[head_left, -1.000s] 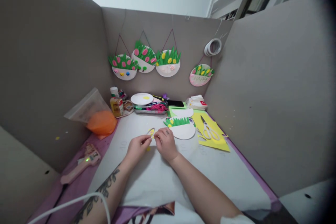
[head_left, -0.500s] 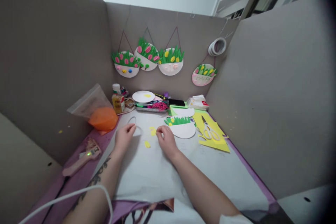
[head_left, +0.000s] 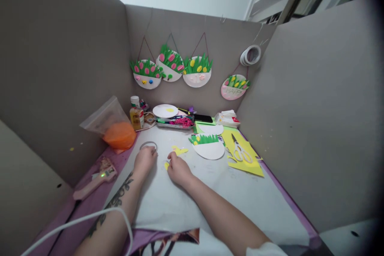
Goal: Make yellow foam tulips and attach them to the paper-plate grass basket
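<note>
Two hands sit low on my white paper sheet [head_left: 168, 204]: left hand [head_left: 144, 160] closed on the tape ring [head_left: 148, 145], right hand [head_left: 177, 169] pinching the small yellow cutout [head_left: 166, 165], the larger yellow piece [head_left: 179, 151] lying just beyond.

Left hand [head_left: 145, 159] now apart from right hand [head_left: 177, 169], resting at the tape ring [head_left: 148, 145] on the white sheet [head_left: 192, 200]; right hand now lowered onto small yellow petal [head_left: 166, 165]; second yellow piece [head_left: 179, 151] released, lying flat just beyond.
</note>
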{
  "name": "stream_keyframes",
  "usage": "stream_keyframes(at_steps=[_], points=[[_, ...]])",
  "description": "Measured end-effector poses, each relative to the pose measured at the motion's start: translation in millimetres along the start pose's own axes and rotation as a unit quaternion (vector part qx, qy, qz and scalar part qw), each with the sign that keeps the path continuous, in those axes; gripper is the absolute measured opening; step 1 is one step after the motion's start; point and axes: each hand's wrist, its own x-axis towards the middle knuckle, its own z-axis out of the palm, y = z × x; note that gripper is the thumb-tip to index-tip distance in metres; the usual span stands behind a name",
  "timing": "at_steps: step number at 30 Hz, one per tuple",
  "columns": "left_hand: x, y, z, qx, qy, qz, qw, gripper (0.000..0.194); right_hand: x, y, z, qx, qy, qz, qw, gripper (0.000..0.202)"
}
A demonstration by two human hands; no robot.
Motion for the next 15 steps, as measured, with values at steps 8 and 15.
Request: stream_keyframes(at_steps=[8,15], points=[[-10.7,30.7,0.2,-0.329,-0.064,0.014,0.942,0.035,4.1,5.6,-21.1,0.161,0.222,-0.014,0.962,0.014],[-18.3,43.0,-3.9,-0.418,-0.118,0.050,0.899,0.025,-0.7,0.1,-15.5,0.206,0.202,-0.074,0.954,0.015]])
